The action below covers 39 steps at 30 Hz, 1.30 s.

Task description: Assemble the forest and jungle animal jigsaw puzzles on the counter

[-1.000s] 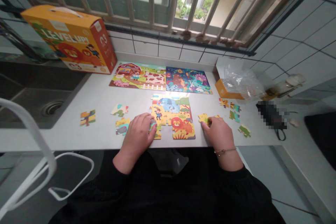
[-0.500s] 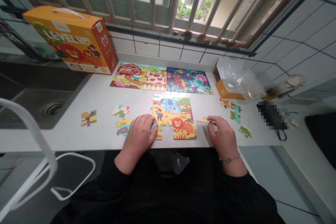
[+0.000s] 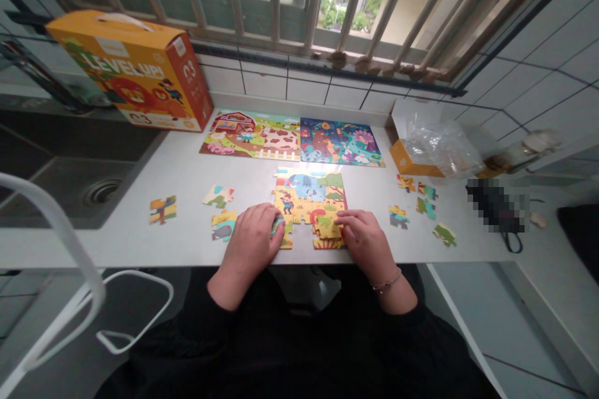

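A partly joined animal puzzle [image 3: 304, 190], with elephants and a lion on yellow ground, lies in front of me on the counter. My right hand [image 3: 367, 237] pinches a yellow-green puzzle piece [image 3: 327, 227] over the lion, covering part of it. At the puzzle's lower left, my left hand [image 3: 253, 234] is closed with thumb and fingers around the edge of a piece with a teal patch [image 3: 277, 225]; most of that piece is hidden. Just left of this hand lies a piece with a grey animal [image 3: 223, 229].
Loose pieces lie at left [image 3: 163, 209] and right [image 3: 425, 207]. Behind are a finished farm puzzle [image 3: 253, 137] and a night-forest puzzle [image 3: 341, 142]. An orange box [image 3: 131, 75] stands beside the sink [image 3: 70, 187]. An open box with plastic wrap [image 3: 428, 143] sits back right.
My right hand has moved left, carrying its piece from beside the puzzle to over the lion. A loose piece it had covered now shows at right. The left hand stays at the lower left.
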Available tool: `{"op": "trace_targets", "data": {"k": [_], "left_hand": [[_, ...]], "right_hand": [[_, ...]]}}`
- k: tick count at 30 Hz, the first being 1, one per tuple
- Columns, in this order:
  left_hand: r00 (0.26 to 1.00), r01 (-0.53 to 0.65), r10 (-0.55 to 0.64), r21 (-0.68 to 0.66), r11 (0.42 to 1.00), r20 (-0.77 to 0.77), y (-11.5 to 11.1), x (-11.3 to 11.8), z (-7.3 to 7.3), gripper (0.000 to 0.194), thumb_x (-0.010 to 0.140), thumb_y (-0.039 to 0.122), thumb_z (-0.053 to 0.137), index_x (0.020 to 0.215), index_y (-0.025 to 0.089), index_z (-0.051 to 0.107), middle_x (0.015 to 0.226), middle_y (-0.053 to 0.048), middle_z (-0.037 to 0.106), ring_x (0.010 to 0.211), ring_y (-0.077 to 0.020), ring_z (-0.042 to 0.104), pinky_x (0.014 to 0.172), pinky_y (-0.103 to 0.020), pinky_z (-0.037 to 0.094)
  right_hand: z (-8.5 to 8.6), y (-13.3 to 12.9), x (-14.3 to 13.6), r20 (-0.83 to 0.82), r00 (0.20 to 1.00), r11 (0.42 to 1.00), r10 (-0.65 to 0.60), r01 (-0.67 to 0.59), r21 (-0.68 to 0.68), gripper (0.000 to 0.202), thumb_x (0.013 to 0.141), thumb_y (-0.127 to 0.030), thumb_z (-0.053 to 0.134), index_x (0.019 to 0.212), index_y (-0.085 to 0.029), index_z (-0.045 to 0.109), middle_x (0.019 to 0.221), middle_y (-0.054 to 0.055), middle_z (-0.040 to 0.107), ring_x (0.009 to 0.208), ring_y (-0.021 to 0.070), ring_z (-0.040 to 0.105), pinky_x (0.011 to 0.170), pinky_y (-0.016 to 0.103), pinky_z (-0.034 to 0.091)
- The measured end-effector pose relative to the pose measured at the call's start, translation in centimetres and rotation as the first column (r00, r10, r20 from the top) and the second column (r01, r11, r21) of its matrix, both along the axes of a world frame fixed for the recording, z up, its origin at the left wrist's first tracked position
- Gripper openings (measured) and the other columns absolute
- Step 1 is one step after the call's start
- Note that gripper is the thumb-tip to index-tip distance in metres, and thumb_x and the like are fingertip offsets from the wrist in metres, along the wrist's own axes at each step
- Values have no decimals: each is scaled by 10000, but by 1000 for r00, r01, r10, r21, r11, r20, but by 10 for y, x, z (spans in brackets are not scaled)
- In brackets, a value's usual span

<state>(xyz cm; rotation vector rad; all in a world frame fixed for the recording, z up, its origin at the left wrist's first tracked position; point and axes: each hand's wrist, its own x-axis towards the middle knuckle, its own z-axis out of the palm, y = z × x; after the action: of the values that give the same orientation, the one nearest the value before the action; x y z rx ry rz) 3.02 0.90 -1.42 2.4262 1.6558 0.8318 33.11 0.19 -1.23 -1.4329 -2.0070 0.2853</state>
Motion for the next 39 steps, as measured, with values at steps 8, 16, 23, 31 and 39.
{"op": "trace_targets", "data": {"k": [8, 16, 23, 31, 39], "left_hand": [[1000, 0, 0, -10, 1000, -1, 0, 0, 1, 119, 1065, 265, 615, 1165, 211, 651, 1215, -133, 745, 1150, -332, 670, 1004, -504, 529], [1000, 4, -4, 13, 1000, 10, -1, -1, -1, 159, 1081, 151, 511, 1119, 203, 656, 1079, -108, 740, 1013, -309, 656, 907, -470, 520], [1000, 13, -13, 12, 1000, 11, 0, -2, -2, 164, 1091, 168, 502, 1123, 207, 659, 1067, -108, 739, 995, -307, 651, 891, -466, 511], [999, 31, -31, 12, 999, 8, -1, -2, 0, 181, 1091, 158, 491, 1121, 199, 665, 1062, -112, 738, 982, -299, 644, 877, -462, 505], [996, 82, -83, 12, 997, 36, -1, -2, -1, 190, 1093, 153, 483, 1127, 190, 667, 1073, -124, 738, 1039, -303, 680, 936, -482, 566]], "right_hand": [[6, -8, 4, 47, 990, 989, 136, -132, -73, 440, 1017, -285, 705, 1451, -241, 651, 1418, 139, 735, 1342, 325, 657, 1160, 563, 533], [3, -10, -4, 138, 974, 982, 181, -171, -81, 528, 976, -346, 832, 1465, -277, 644, 1369, 123, 754, 1254, 335, 680, 1143, 588, 515], [-2, -17, -37, 127, 964, 970, 234, -240, 29, 429, 996, -380, 828, 1389, -262, 704, 1283, 117, 762, 1174, 324, 682, 1099, 555, 551], [-4, -15, -47, 145, 954, 962, 261, -270, 47, 252, 1047, -371, 759, 1279, -272, 755, 1306, 110, 760, 1196, 324, 676, 1132, 592, 525], [-6, -15, -49, 144, 958, 966, 249, -256, 31, 265, 1036, -332, 760, 1298, -292, 745, 1358, 105, 750, 1257, 329, 668, 1157, 599, 513]]}}
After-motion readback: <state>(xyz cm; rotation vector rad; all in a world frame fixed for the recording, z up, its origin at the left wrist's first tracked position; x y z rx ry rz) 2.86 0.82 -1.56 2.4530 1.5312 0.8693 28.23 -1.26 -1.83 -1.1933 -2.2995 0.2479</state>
